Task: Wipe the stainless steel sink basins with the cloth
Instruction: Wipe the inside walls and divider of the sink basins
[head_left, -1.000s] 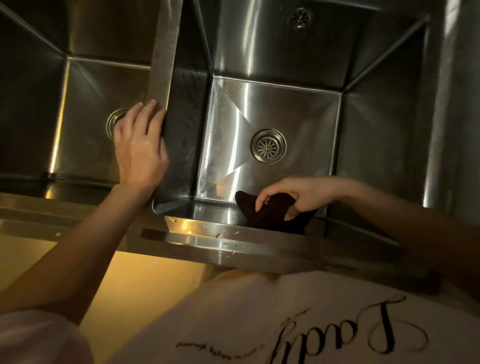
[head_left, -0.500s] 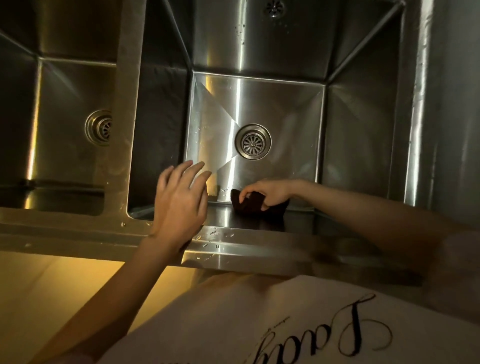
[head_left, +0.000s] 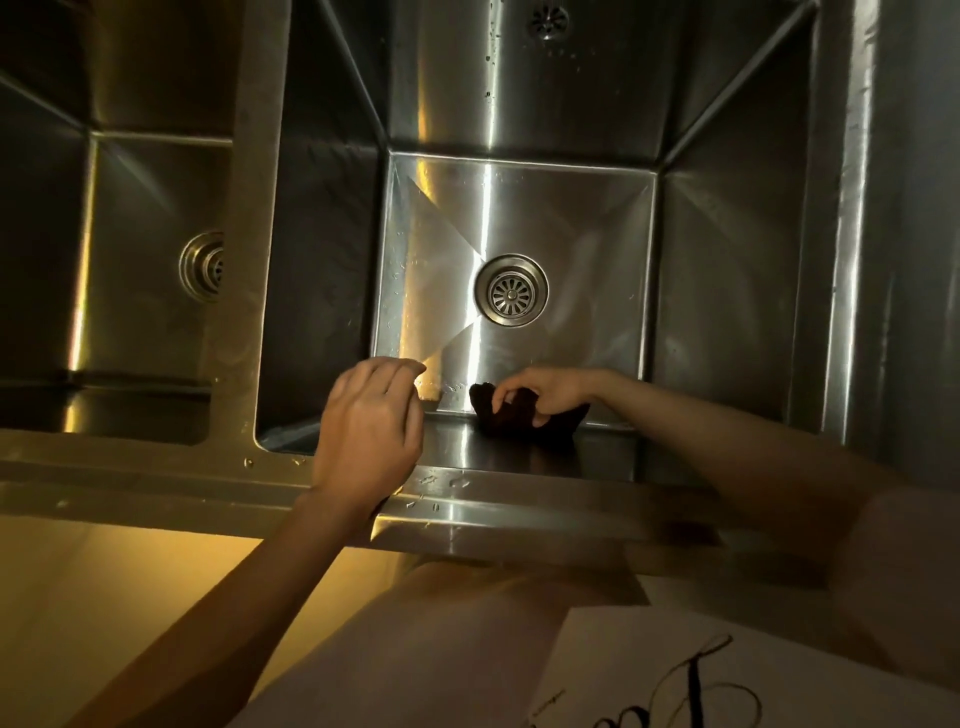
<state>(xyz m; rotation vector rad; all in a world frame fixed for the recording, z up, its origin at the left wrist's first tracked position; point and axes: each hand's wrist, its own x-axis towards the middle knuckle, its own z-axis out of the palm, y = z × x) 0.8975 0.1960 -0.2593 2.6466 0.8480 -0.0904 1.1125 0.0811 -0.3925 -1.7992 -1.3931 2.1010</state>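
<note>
Two deep stainless steel basins lie below me, parted by a steel divider (head_left: 254, 208). In the right basin (head_left: 571, 218) a dark cloth (head_left: 550, 423) lies bunched where the floor meets the near wall. My right hand (head_left: 545, 392) reaches down into that basin and grips the cloth, fingers curled over it. My left hand (head_left: 369, 426) hovers above the near rim (head_left: 493, 493), fingers loosely curled, holding nothing. The left basin (head_left: 145, 208) sits to the left, its near part in shadow.
A round drain strainer (head_left: 511, 291) sits mid-floor in the right basin; another drain (head_left: 205, 265) shows in the left one. An overflow grille (head_left: 545, 21) is on the far wall. Water drops dot the near rim and basin floor. My white apron (head_left: 675, 670) is below.
My left hand left the divider, moved right over the near rim and curled its fingers. My right hand stays on the cloth at the near wall of the right basin.
</note>
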